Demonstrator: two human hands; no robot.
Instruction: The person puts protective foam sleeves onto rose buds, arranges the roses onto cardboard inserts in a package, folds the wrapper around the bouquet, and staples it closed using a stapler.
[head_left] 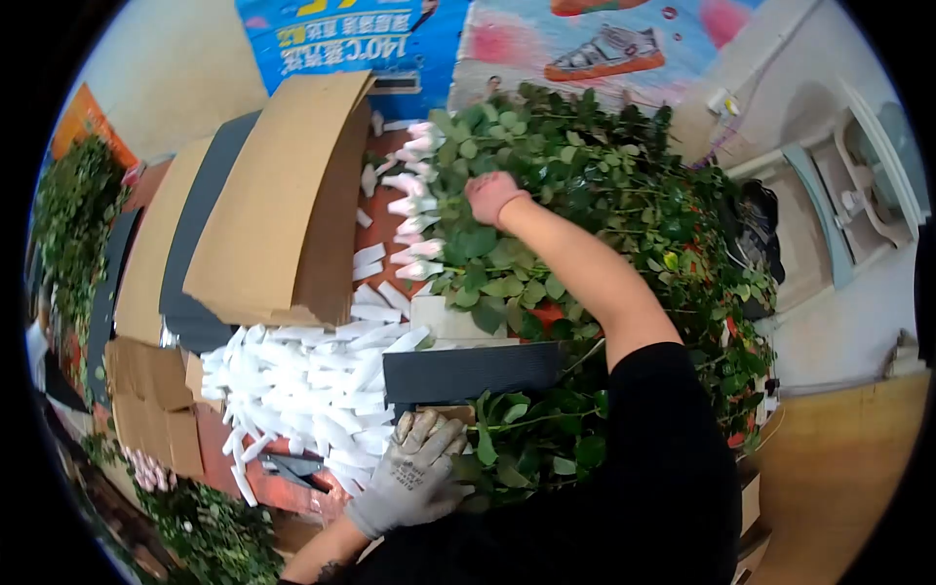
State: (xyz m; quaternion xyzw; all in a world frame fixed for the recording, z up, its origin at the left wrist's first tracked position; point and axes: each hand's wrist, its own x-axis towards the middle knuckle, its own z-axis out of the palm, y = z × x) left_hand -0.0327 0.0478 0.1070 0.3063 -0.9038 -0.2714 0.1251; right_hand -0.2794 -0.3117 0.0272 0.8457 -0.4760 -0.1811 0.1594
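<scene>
My right hand (pixel 494 198), in a pink glove, reaches into a pile of leafy rose stems (pixel 556 156). Its fingers are curled among the leaves; what they grip is hidden. Pale pink rose heads in white sleeves (pixel 417 207) line the pile's left side. Low in the middle, my left hand (pixel 414 473) wears a dirty grey glove. Its fingers lie stretched out, back of the hand up, with the tips near the edge of a black ribbed board (pixel 473 372). More leafy stems (pixel 536 429) lie right of that hand, below the board.
Many white foam sleeves (pixel 302 375) are heaped left of the board. Behind them stands a large folded cardboard sheet (pixel 278 195). A dark tool (pixel 292 470) lies on the red tabletop (pixel 219 439). At right are a pale rack (pixel 809 214) and dark shoes (pixel 759 234).
</scene>
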